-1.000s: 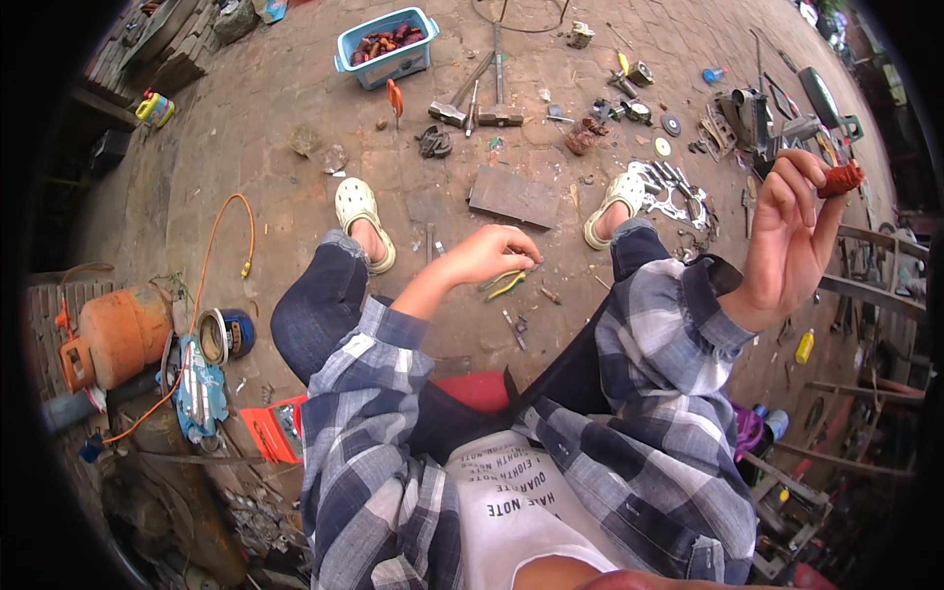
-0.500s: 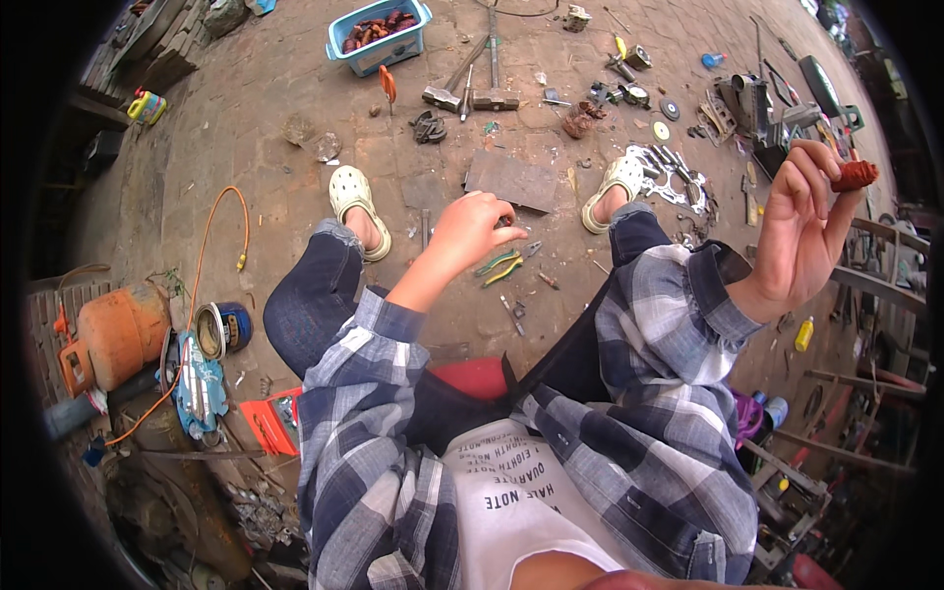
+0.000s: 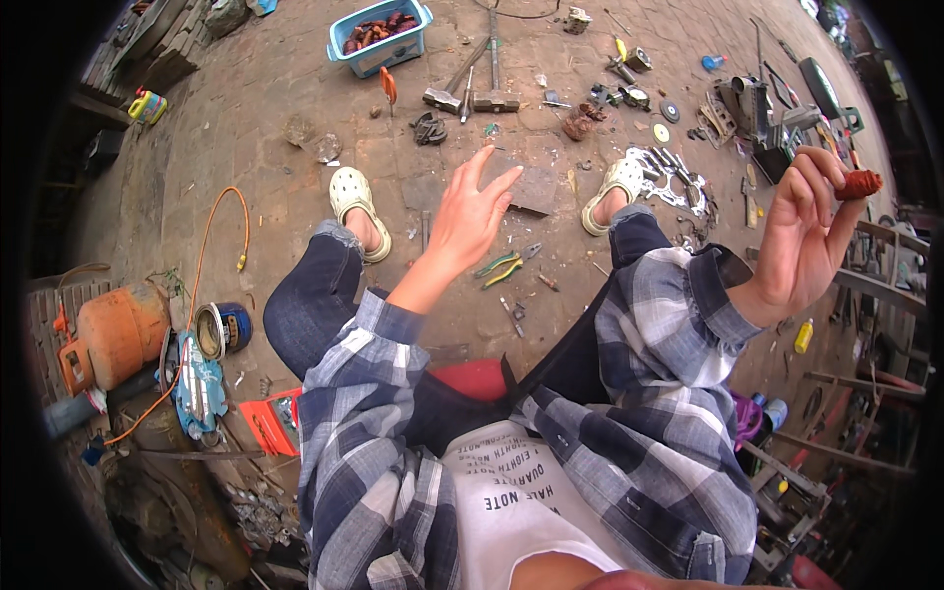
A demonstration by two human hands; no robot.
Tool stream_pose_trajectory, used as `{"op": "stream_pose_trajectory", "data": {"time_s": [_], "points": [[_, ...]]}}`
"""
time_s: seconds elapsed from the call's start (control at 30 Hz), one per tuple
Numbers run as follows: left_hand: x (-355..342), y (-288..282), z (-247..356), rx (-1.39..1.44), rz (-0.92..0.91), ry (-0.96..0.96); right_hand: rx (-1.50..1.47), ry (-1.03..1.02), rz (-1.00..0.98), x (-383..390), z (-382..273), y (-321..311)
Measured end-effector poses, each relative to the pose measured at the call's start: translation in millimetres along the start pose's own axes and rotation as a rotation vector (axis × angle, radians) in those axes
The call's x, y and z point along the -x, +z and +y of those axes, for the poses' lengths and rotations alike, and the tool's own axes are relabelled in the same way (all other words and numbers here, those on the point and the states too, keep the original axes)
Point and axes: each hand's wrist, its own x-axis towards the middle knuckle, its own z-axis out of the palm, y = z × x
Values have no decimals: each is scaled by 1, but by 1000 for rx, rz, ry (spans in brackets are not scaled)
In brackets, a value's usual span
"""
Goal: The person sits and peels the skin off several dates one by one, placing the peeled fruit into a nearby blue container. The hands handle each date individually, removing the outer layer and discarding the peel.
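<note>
At the right, my right hand [image 3: 795, 231] is raised, pinching a short, rough, reddish-brown roll-shaped piece [image 3: 859, 184] between thumb and fingers. What it is made of I cannot make out. My left hand [image 3: 466, 218] hovers over the ground in front of me, index finger and thumb stretched apart, apparently holding nothing. Beneath its fingertips lies a flat grey-brown metal plate [image 3: 534, 190]. Pliers with yellow-green handles [image 3: 501, 267] lie close by on the brick ground. Similar reddish-brown pieces fill a light blue basin [image 3: 376, 61] at the far side.
Hammers [image 3: 495, 100] and orange-handled scissors [image 3: 389, 87] lie beyond my feet. A perforated metal gasket [image 3: 678, 177] sits by my right shoe. An orange gas cylinder [image 3: 125, 323], an orange hose [image 3: 200, 265] and a red tray [image 3: 265, 425] are at the left. Metal frames [image 3: 875, 275] crowd the right.
My left hand has moved slightly forward, and its curled fingers have straightened and spread. My right hand with the reddish-brown piece has barely shifted.
</note>
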Motion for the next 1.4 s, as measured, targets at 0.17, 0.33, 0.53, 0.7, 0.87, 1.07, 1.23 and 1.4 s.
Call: {"op": "stream_pose_trajectory", "data": {"time_s": [0.17, 0.33, 0.53, 0.7, 0.87, 1.07, 1.23, 1.4], "points": [[-3, 4, -7, 154, 21, -14, -8, 4, 0, 0, -2, -1], [-2, 12, -19, 353, 10, -97, 1, -3, 25, 0, 2, 1], [0, 11, -22, 486, -122, -192, 18, 21, 21, 1, 4, -2], [-1, 13, -28, 338, -303, -212, 63, -3, 44, 2, 3, -1], [12, 3, -16, 33, -506, 23, 328, 39, 71, -4, 25, -15], [-43, -66, 80, 836, -308, -99, 527, 208, 103, -4, 72, -34], [-61, -70, 113, 1219, -297, -169, 582, 294, 78, -4, 97, -63], [-59, -63, 104, 489, 70, -41, 870, 38, 172, -10, 114, -76]]}}
